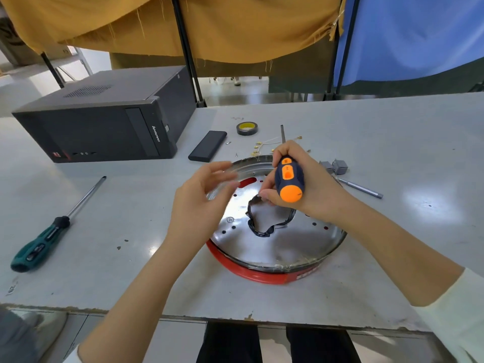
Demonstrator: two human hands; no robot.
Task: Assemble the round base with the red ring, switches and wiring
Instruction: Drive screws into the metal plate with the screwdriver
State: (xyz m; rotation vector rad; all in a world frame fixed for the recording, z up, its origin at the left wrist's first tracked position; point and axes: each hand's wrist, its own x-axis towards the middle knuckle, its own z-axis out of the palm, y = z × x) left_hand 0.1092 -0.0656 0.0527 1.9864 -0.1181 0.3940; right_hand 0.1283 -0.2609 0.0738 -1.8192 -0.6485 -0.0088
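The tip of the orange-and-navy electric screwdriver [289, 179] is hidden behind the right hand [301, 179], whose fingers wrap its handle. The left hand [199, 203] hovers blurred, fingers loosely spread, holding nothing, over the left rim of the shiny round metal base [282, 244]. The base sits inside the red ring [251, 273] on the grey table [131, 258], a black taped loop of wiring [264, 221] lying on it. Small grey switches [334, 166] and brass-tipped wires [262, 146] lie behind. A green-handled screwdriver [52, 231], black computer case [104, 119] and black-and-yellow tape roll [247, 128] rest farther left. Ochre [183, 24] and blue [408, 35] cloths hang beyond.
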